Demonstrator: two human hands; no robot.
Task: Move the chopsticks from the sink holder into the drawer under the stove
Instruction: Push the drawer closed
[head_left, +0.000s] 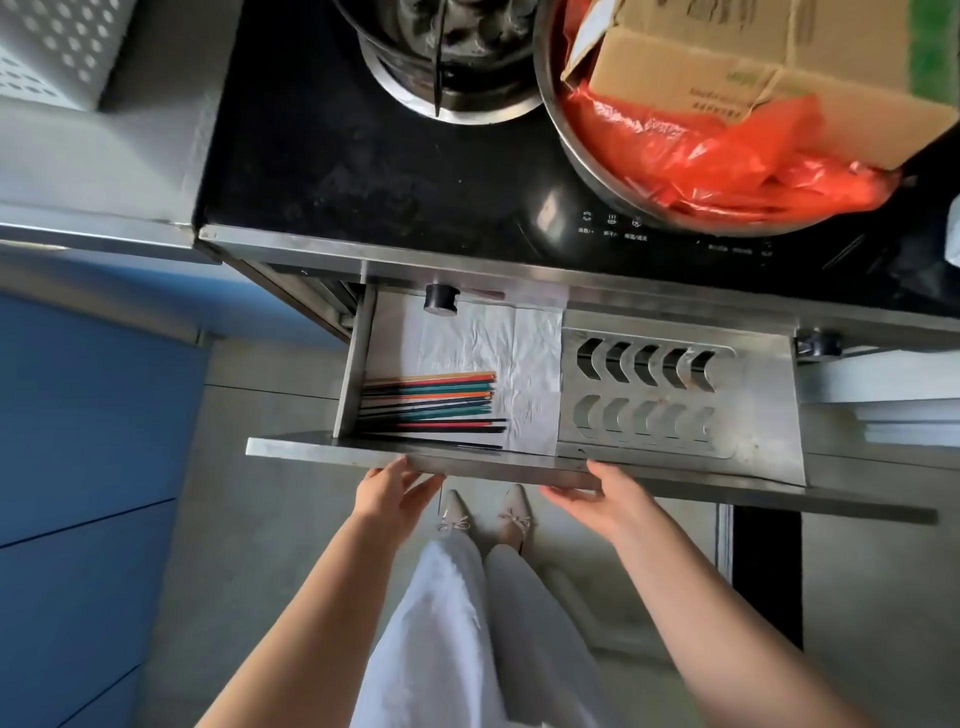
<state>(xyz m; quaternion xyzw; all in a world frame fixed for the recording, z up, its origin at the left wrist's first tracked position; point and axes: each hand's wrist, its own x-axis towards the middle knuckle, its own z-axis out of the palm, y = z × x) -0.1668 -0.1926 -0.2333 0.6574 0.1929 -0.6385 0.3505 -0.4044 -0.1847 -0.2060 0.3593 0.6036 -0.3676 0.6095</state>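
Left hand (389, 493) open, fingers spread, touching the front edge of the drawer (415, 458) from below. Right hand (605, 501) open too, fingers flat against the same front edge, further to the right. Nothing held in either hand. Drawer pulled out under the stove (363, 171). Chopsticks (431, 405) lying flat in the left part of the drawer, side by side in a neat bunch: red, green, orange, blue and black ones. White paper (519, 353) spread under them. Metal plate with curved holes (649, 395) in the right part of the drawer. Black knob (439, 300) just above the drawer. On the stove, a dark pot (447, 47) and a big metal bowl (571, 156) with a red plastic bag (675, 150) and a cardboard box (753, 67) inside. Blue cabinet (78, 415) on the left. Pale shoes (488, 514) on the floor below the hands.
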